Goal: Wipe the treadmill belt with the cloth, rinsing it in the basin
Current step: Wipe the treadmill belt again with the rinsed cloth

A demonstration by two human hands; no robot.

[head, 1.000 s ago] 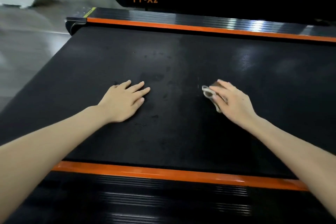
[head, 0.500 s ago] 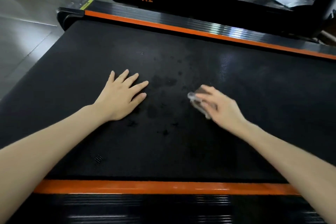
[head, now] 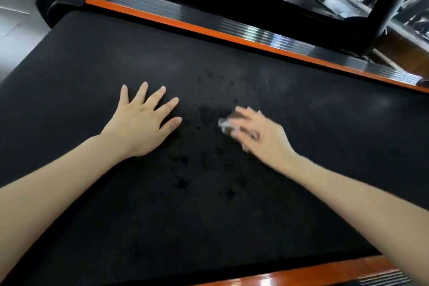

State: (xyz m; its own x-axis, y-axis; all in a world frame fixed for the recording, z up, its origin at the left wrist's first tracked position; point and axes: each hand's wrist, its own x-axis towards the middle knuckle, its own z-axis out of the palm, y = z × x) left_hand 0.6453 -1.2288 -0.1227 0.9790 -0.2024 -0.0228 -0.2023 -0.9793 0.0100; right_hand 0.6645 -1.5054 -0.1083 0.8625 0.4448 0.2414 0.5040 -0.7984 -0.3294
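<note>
While the left hand (head: 144, 123) lay wide-fingered on the belt (head: 325, 111), the right hand (head: 261, 138) covered the cloth (head: 225, 125); its grip was too blurred to tell.

Belt (head: 301, 146) flat, open between orange rails (head: 232, 38) (left hand (head: 141, 123) planted mid-belt).

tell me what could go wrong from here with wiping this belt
1. The cloth is small and mostly hidden under the right hand; it could slip out, leaving bare fingers rubbing the treadmill belt.
2. Dark spots lie scattered between the hands; a soiled cloth may only smear them, and no basin is in view.
3. The left hand rests flat beside those spots and may spread grime.
</note>
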